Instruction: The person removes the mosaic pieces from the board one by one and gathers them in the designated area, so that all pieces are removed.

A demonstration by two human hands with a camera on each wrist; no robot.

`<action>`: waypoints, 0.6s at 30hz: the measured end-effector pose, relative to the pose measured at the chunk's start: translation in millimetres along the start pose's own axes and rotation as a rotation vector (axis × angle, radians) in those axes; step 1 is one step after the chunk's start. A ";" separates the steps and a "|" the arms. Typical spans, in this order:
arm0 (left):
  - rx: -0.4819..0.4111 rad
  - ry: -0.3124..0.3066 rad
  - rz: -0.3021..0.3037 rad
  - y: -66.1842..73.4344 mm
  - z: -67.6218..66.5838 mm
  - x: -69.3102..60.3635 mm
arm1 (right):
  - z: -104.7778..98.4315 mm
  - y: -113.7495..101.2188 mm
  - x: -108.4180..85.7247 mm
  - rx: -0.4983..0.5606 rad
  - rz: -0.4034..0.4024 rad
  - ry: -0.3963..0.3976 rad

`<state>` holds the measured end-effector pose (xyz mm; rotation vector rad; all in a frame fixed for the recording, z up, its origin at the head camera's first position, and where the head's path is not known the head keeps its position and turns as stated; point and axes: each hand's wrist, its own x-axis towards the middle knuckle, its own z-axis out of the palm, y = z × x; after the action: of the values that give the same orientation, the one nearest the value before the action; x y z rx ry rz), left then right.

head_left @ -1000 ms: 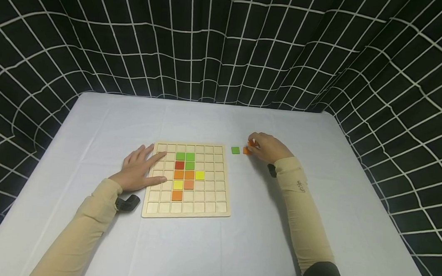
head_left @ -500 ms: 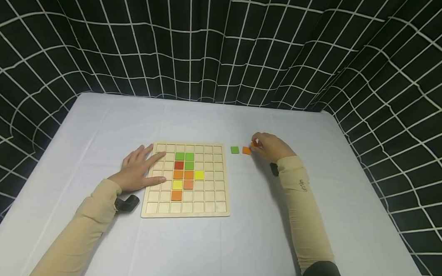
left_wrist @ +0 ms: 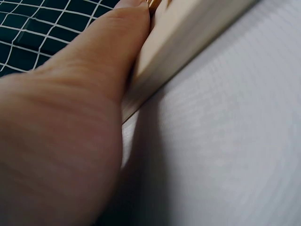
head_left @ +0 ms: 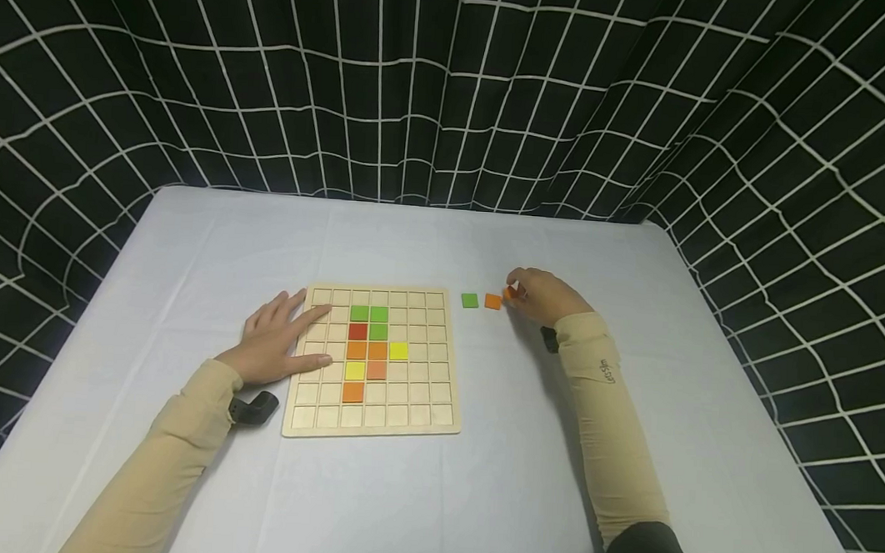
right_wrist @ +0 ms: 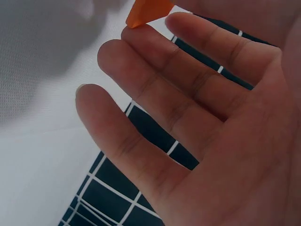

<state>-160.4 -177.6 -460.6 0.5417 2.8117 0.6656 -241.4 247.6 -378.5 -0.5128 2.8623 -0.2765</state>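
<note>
My left hand lies with fingers spread across the left edge of a wooden grid board. In the left wrist view, the thumb rests against the board's side rim. Colored square tiles sit in the board's middle columns, among them a red tile and a yellow tile. My right hand pinches an orange tile, right of the board. To its left on the cloth lie a loose orange tile and a green tile. The pinching thumb mostly hides behind the palm in the right wrist view.
A white cloth covers the table. Dark curtains with a white grid stand behind and at both sides of the table.
My right hand has shifted slightly right, away from the loose orange tile, and the pinched orange tile has come lower. My left hand stays in place on the board.
</note>
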 end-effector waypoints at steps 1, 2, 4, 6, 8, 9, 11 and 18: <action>0.001 0.001 0.000 -0.2 0.2 0.0 | 0.2 0.1 0.0 0.002 0.004 -0.003; 0.002 0.001 -0.001 -0.5 0.4 0.1 | 0.3 0.1 -0.2 0.005 0.005 -0.007; 0.004 0.000 -0.001 -1.0 0.8 0.1 | 0.5 0.5 -0.5 0.009 0.005 -0.014; 0.007 0.000 -0.002 -1.5 1.2 0.1 | 0.8 0.7 -0.5 0.008 0.008 -0.020; 0.008 0.000 -0.003 -1.7 1.4 0.3 | 1.0 0.8 -0.3 0.006 0.013 -0.025; 0.009 0.000 -0.003 -1.7 1.3 0.3 | 1.2 0.9 0.0 0.005 0.019 -0.027; 0.008 0.001 -0.003 -1.4 1.0 0.3 | 1.7 1.1 0.5 0.003 0.029 -0.032; 0.003 -0.002 0.003 0.3 -0.6 -0.1 | 4.3 3.6 1.5 -0.021 0.034 -0.036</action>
<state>-160.3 -177.6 -459.9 0.5470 2.8110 0.6613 -242.9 249.8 -383.6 -0.4673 2.8389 -0.2295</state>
